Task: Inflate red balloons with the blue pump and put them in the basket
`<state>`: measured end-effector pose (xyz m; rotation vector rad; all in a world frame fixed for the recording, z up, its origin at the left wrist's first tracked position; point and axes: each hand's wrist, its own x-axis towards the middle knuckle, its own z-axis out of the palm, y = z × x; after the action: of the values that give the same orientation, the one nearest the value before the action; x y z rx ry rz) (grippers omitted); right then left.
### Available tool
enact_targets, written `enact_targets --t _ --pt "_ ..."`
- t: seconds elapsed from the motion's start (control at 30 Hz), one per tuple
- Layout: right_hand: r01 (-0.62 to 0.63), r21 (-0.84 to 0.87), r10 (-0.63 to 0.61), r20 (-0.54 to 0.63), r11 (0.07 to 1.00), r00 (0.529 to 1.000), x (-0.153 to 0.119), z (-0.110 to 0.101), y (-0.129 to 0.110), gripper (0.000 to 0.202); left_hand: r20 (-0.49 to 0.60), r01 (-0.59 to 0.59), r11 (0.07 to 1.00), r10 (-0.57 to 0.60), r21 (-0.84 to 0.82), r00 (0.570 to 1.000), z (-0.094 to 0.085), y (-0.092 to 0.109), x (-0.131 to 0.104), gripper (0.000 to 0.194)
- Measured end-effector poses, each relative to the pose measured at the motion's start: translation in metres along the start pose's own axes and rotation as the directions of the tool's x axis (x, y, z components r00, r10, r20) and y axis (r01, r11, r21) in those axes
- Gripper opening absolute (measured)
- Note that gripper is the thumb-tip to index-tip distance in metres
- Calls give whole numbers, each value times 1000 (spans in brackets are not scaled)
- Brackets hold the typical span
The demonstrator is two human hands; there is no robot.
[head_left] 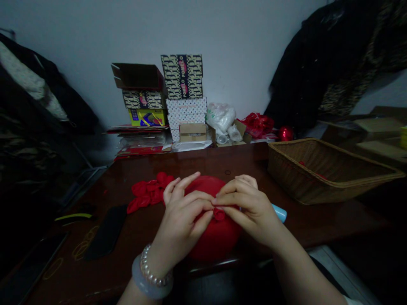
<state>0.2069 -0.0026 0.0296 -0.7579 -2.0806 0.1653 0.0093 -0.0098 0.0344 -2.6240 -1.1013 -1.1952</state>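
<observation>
Balloon (218, 240) sits centre, by the near edge of the table (197, 160); I see the left hand (181, 212) and right hand (251, 203) both pinching at its neck (219, 214). I judge a steady fingertip grip serves best, nails off the taut surface, clear of the red heap (149, 192) at left.

Passable lane behind red balloon (216, 242), btwn limp red balloons (148, 192) on L & wicker basket (333, 190) on R; lt-blue cylinder (280, 213) in way by R hand (251, 207).
</observation>
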Motion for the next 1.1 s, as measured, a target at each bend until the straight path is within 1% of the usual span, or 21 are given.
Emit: enact_targets --t 0.13,0.23,0.3,0.37,0.5,0.6,0.7,0.83,0.9,0.97,1.03,1.1 --pt "57 -64 -51 94 996 994 0 -5 -3 12 43 -50 999 49 19 998 0 -3 -1 14" --pt "44 -69 -33 150 997 988 -1 -6 -3 11 73 -61 998 60 9 995 1 -3 -1 13" --pt "22 -39 -16 149 999 989 -1 -6 -2 12 88 -63 998 63 -2 994 1 -3 -1 10" --pt "30 -25 -26 140 999 990 -2 -5 0 13 95 -67 998 67 -8 993 1 -4 0 8" --pt "85 -106 -69 147 991 987 -2 -3 1 15 110 -70 997 72 -21 991 -1 -5 0 7" --pt "79 -125 -57 169 989 984 -3 -2 -1 16 126 -63 997 67 -33 990 -1 -4 0 7" --pt "9 -45 0 194 999 981 -3 0 -4 14 132 -33 998 39 -44 990 0 -5 0 8" --pt "-72 171 42 170 983 985 -6 3 -6 9 123 47 993 -34 -107 992 1 -12 -1 9" --pt "-88 284 49 143 955 989 -7 5 -5 8 122 73 982 -52 -173 991 1 -14 -1 8" --pt "-109 363 74 111 925 991 -9 7 -3 7 113 98 959 -70 -266 991 3 -16 -2 7" --pt "-132 406 113 70 904 991 -11 9 -2 5 82 132 918 -109 -373 991 7 -17 -2 5" --pt "-151 419 152 32 895 988 -12 10 0 5 43 174 874 -174 -454 984 11 -18 -3 4"
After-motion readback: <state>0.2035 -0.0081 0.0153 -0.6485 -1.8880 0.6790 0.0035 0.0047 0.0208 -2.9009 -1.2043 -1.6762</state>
